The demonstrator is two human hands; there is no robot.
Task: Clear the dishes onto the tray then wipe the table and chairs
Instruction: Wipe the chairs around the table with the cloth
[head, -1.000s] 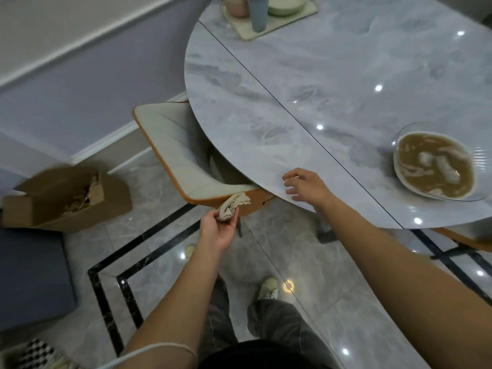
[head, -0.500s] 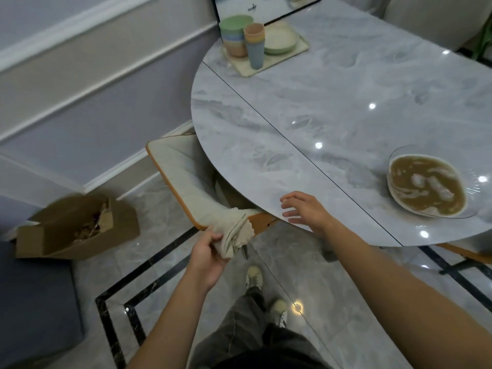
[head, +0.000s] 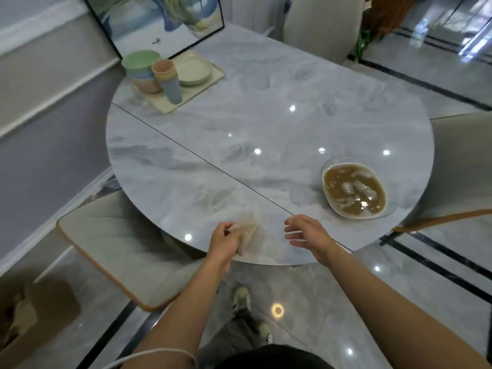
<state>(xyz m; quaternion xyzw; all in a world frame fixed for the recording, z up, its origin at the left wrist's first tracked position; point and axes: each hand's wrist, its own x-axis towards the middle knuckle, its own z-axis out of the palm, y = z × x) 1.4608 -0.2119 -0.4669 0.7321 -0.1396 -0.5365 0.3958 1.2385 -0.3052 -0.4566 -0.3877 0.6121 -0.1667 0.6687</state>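
Observation:
My left hand grips a beige cloth and holds it on the near edge of the grey marble table. A little to its right, my right hand hovers over the table edge with relaxed, spread fingers and holds nothing. A clear glass bowl of brown liquid stands on the table's right side. At the far left corner a cream tray carries stacked coloured bowls, stacked cups and a pale plate.
A cream chair with an orange rim is tucked under the table at the left. Another chair stands at the right, a third at the far side. A framed picture leans behind the tray. A cardboard box sits on the floor.
My left hand has lifted the cloth from beside the left chair up onto the table's near edge. The view has risen and now shows the whole table.

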